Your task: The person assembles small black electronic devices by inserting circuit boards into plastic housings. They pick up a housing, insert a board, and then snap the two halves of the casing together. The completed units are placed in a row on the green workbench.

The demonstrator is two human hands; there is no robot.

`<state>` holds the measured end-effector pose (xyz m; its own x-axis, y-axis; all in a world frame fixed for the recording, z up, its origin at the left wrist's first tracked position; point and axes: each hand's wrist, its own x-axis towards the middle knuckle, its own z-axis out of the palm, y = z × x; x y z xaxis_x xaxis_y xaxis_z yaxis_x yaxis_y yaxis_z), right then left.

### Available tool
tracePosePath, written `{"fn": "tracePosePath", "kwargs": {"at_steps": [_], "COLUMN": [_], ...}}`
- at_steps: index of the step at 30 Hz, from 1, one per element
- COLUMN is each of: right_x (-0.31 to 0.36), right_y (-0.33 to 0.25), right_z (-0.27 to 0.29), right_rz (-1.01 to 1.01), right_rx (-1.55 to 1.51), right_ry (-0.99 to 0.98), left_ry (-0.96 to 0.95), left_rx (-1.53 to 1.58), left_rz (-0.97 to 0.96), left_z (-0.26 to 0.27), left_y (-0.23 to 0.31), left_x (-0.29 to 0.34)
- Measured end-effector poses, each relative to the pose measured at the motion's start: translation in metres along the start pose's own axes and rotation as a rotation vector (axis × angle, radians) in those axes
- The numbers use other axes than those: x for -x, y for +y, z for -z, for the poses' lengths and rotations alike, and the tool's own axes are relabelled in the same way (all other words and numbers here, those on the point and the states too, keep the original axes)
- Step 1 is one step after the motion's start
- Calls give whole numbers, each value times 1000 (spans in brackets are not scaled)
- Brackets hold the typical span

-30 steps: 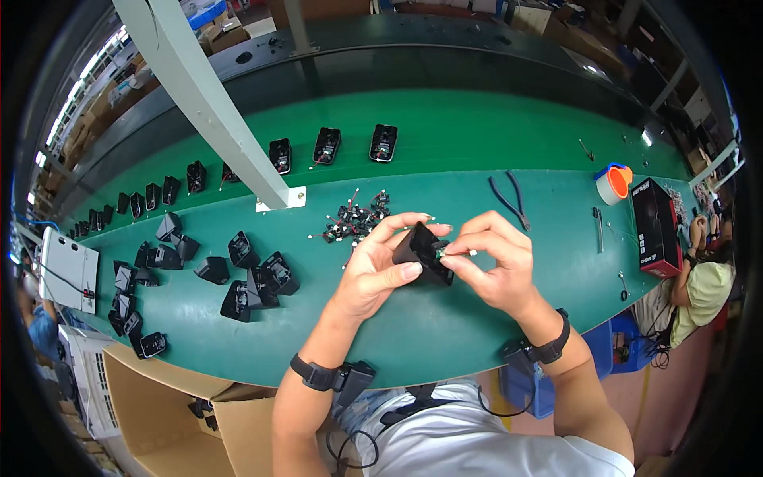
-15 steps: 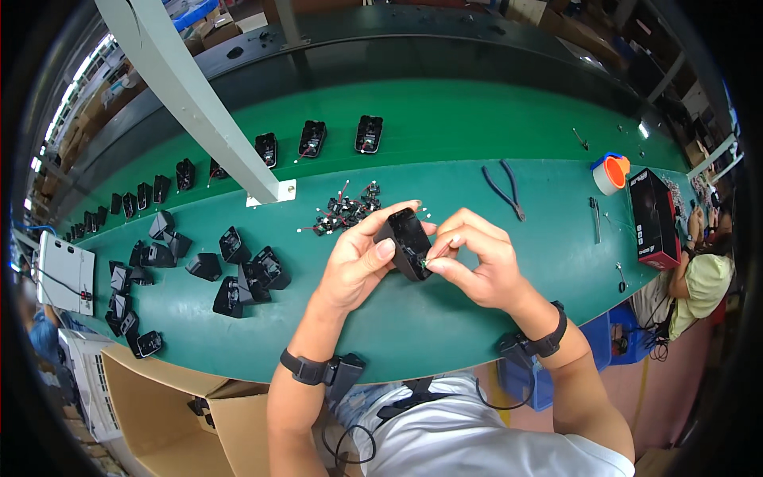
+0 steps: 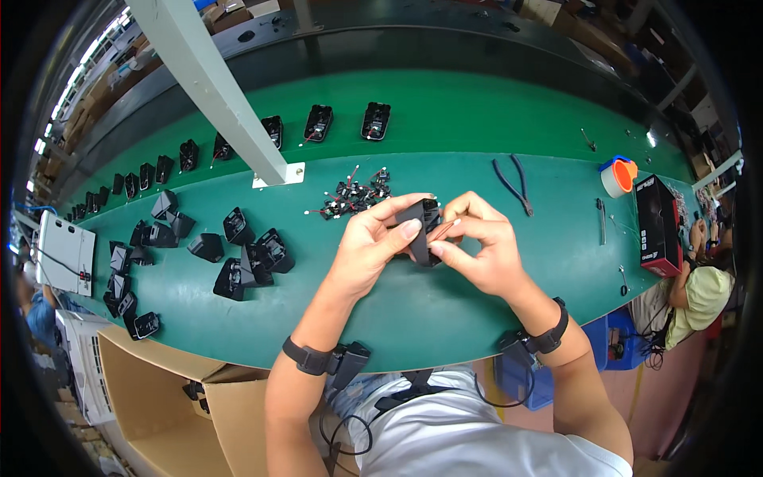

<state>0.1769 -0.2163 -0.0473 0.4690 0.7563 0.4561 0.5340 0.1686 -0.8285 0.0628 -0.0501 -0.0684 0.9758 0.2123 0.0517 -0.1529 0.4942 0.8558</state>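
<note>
Holds a black case [image 3: 422, 236] in the left hand [image 3: 368, 245], with the right hand [image 3: 486, 248] at its open side, above a green desk [image 3: 429, 334] bearing pliers [image 3: 524, 195].

The place looks like a factory assembly workshop. A long green worktop [image 3: 445, 318] carries clustered black plastic cases [image 3: 207, 247], a heap of small wired parts [image 3: 354, 196] and pliers [image 3: 524, 200]; more cases line the green strip [image 3: 493, 115] beyond. Another person [image 3: 701, 298] sits farther along, at the right.
</note>
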Motion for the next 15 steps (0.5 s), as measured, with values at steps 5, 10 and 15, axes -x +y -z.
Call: {"fn": "tracePosePath", "kwargs": {"at_steps": [5,10,15], "right_x": [0,-4,0], "right_y": [3,8,1], "right_z": [-3,-2,-8], "right_rz": [35,41,-160], "right_rx": [106,45,-480], "right_ry": [69,-7,-104], "left_ry": [77,130,265], "left_rx": [-35,-61,-64], "left_rz": [-54,-68,-90], "left_z": [-7,-9,-14], "left_y": [-4,-2,6], "left_x": [-1,-1,2]}}
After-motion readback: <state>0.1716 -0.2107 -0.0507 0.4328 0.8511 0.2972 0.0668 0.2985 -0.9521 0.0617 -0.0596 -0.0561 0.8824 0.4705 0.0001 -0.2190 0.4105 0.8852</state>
